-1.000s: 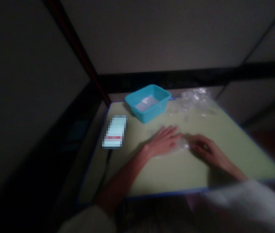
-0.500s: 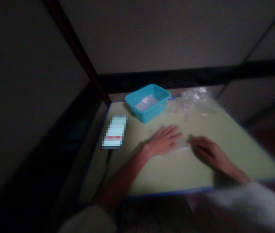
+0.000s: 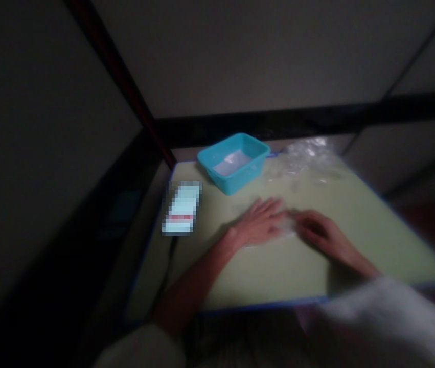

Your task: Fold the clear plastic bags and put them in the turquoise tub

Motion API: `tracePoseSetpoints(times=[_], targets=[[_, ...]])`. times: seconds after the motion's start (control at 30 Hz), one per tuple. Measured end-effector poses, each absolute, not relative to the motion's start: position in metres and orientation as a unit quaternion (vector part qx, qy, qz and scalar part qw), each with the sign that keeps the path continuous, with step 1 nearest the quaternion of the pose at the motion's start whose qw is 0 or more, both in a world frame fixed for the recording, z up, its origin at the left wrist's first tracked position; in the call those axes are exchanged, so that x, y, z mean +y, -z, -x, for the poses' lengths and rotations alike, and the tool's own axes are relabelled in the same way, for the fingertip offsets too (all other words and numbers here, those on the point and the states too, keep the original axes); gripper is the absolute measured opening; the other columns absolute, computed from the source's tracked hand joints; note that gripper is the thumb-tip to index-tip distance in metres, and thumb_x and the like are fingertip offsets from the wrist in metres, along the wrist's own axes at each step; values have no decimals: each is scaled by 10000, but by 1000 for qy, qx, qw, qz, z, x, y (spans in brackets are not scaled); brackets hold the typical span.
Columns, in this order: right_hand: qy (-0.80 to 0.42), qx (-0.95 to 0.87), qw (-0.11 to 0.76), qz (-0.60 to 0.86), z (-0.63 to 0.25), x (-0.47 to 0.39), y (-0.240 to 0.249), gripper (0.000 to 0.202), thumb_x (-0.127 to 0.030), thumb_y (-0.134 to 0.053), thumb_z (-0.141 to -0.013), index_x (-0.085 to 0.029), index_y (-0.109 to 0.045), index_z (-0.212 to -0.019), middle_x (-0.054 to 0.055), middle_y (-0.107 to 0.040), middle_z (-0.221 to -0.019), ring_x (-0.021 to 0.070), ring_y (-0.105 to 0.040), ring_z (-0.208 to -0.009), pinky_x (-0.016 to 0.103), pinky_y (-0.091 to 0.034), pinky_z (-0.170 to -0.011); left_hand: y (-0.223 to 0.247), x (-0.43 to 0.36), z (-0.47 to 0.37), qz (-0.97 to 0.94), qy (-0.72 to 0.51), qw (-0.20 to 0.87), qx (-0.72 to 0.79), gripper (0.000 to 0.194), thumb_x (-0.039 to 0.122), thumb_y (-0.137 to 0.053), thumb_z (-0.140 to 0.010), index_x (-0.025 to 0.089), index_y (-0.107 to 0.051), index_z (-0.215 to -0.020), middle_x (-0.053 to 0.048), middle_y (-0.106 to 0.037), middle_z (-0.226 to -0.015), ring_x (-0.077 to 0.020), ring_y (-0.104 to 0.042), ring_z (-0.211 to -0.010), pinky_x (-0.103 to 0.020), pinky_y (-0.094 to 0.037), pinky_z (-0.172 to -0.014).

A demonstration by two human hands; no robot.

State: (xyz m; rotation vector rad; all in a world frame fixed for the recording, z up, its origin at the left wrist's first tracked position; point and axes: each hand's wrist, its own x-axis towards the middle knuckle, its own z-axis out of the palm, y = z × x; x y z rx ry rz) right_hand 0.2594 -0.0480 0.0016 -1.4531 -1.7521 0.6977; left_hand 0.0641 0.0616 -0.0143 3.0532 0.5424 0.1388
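Note:
My left hand [image 3: 259, 223] lies flat with its fingers spread, pressing a thin clear plastic piece [image 3: 288, 227], perhaps a bag, onto the pale yellow-green table [image 3: 263, 278]. Most of that plastic is covered by the hand, and blur hides its details. At its right edge is my right hand [image 3: 319, 231], its fingers curled and fingertips brought together close to the left fingers. Whatever the right fingertips hold is too blurred to make out.
Behind my hands stands a turquoise plastic basket [image 3: 228, 185] with a whitish, shiny sheet or packet [image 3: 232, 162] inside. Crumpled clear plastic [image 3: 309, 155] lies at the back right. A lit phone [image 3: 182, 207], pixelated, rests on the left, with a dark cable below it. A wall rises behind.
My right hand has shifted slightly left, bringing its fingertips to the plastic's right edge beside my left fingers. The left hand stays flat in the same place.

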Motion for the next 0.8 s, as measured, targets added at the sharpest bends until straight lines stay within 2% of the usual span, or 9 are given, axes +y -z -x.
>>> tracePoseSetpoints(times=[0.07, 0.17, 0.3, 0.37, 0.47, 0.63, 0.7, 0.8], targets=[[-212, -739, 339, 543, -259, -50, -3, 194, -288, -496, -882, -200, -622, -1002, 117, -623, -1049, 247, -596, -971, 424, -485, -837, 14, 62, -64, -984, -47, 20, 173, 522, 462, -335, -934, 265, -278, -1414, -66, -161, -1536, -248, -146, -1407, -479, -141, -1109], [-150, -800, 272, 513, -261, -57, 0, 280, -294, -497, -894, -236, -611, -1143, 107, -607, -1190, 265, -536, -1135, 471, -427, -945, 13, 61, -64, -984, -43, 19, 171, 528, 472, -332, -933, 271, -275, -1418, -60, -160, -1537, -248, -138, -1409, -484, -132, -1109], [-111, -847, 173, 490, -269, -67, 12, 467, -353, -494, -901, -283, -431, -1359, 81, -478, -1386, 265, -422, -1277, 541, -301, -1042, 14, 60, -64, -983, -43, 30, 174, 532, 478, -327, -934, 283, -259, -1424, -51, -154, -1539, -238, -118, -1413, -491, -124, -1111], [-100, -857, 146, 485, -273, -70, 16, 563, -372, -481, -906, -287, -293, -1429, 86, -410, -1430, 257, -380, -1306, 563, -231, -1070, 14, 61, -63, -982, -54, 45, 177, 540, 459, -348, -932, 276, -243, -1429, -52, -144, -1540, -229, -112, -1415, -481, -119, -1118], [-83, -866, 127, 476, -276, -73, 19, 648, -369, -469, -912, -265, -153, -1468, 102, -352, -1456, 255, -340, -1327, 568, -194, -1081, 14, 67, -60, -976, -98, 88, 176, 547, 408, -348, -943, 237, -207, -1443, -57, -137, -1542, -191, -101, -1417, -421, -133, -1137], [-61, -875, 113, 466, -275, -73, 18, 669, -358, -438, -929, -278, -59, -1475, 91, -314, -1474, 251, -310, -1341, 570, -186, -1085, 6, 78, -42, -935, -191, 164, 251, 492, 319, -244, -973, 120, -244, -1423, -96, -215, -1520, -108, -148, -1404, -279, -210, -1131], [-59, -876, 106, 466, -275, -73, 18, 680, -374, -436, -928, -279, -44, -1476, 88, -303, -1479, 251, -303, -1344, 567, -191, -1086, 2, 71, -29, -930, -182, 157, 278, 491, 314, -270, -968, 105, -266, -1412, -105, -231, -1514, -122, -155, -1404, -290, -206, -1136], [-54, -878, 93, 466, -276, -73, 20, 701, -396, -434, -927, -267, -20, -1477, 93, -281, -1488, 257, -278, -1355, 568, -167, -1093, 1, 45, -7, -952, -113, 106, 264, 551, 369, -353, -950, 145, -219, -1435, -81, -155, -1534, -175, -85, -1418, -374, -152, -1154]])
